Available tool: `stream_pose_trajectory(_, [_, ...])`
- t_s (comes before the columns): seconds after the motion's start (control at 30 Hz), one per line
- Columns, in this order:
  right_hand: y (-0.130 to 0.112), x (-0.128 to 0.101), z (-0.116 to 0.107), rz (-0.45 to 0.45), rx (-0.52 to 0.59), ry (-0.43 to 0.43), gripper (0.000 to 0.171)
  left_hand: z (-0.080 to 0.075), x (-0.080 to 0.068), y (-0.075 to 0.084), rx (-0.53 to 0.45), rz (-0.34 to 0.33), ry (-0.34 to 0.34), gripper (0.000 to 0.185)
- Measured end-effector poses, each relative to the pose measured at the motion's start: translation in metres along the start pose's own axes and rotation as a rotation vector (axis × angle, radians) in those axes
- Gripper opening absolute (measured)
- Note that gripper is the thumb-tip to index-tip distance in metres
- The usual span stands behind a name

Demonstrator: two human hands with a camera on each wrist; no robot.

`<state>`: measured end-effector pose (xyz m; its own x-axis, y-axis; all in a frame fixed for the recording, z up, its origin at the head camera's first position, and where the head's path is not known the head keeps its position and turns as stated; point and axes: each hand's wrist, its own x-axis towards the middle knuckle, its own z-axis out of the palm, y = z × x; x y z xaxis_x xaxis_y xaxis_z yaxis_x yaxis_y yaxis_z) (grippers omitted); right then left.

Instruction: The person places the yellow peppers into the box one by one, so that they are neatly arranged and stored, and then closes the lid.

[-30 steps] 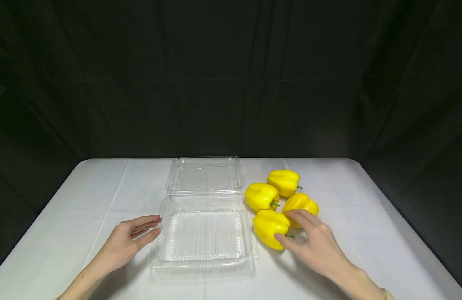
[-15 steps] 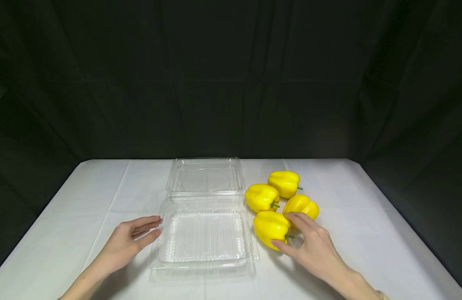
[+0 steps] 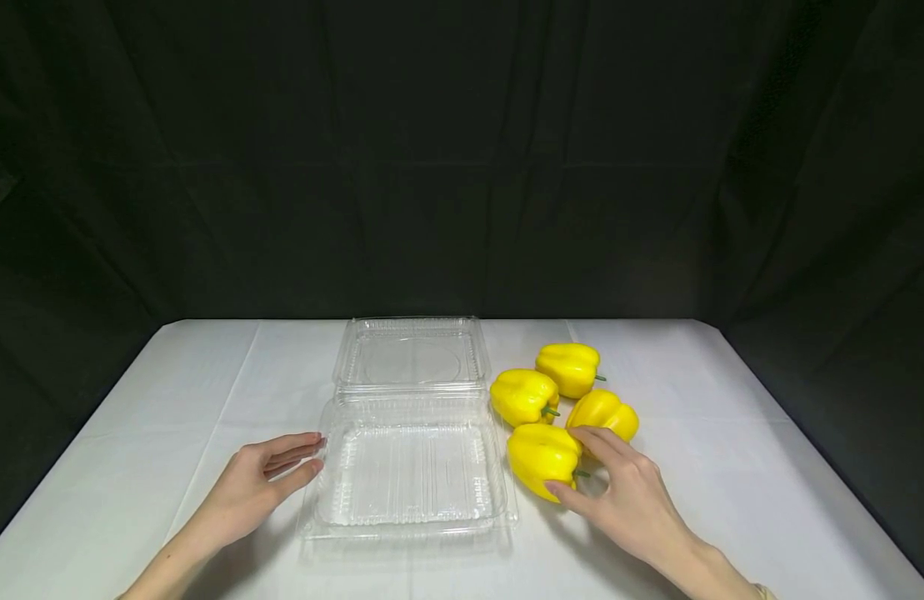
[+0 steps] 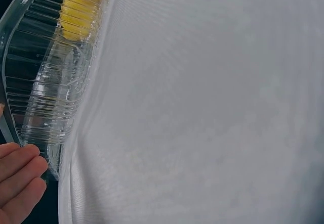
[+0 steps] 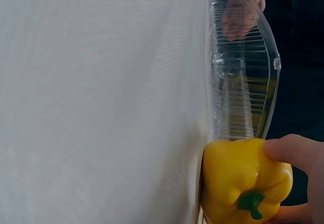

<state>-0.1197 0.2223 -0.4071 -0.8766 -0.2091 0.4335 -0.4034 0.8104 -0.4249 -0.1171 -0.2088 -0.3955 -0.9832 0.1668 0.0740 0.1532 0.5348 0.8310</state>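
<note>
Steadying the clear clamshell container (image 3: 409, 467), the left hand (image 3: 255, 487) is resting flat beside its left rim, fingers nearly straight, tips touching the plastic, holding nothing. The lid is lying open behind the tray. The right hand (image 3: 626, 500) is curling thumb and fingers around the nearest yellow pepper (image 3: 542, 458), grasping it on the white tablecloth (image 3: 731, 467) just right of the tray. Three more peppers (image 3: 570, 367) are sitting close behind.
</note>
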Motion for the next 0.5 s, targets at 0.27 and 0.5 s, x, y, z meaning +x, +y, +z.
stream_pose_trajectory(0.27, [-0.0008,0.0012,-0.0045,0.015,0.009,-0.007,0.063,0.0001,0.0004,0.0007,-0.009,0.001,0.0,0.044])
stream_pose_trajectory(0.5, [-0.0001,0.003,-0.008,0.019,-0.002,0.0,0.065,-0.0002,0.0001,0.001,-0.009,-0.004,-0.002,0.044])
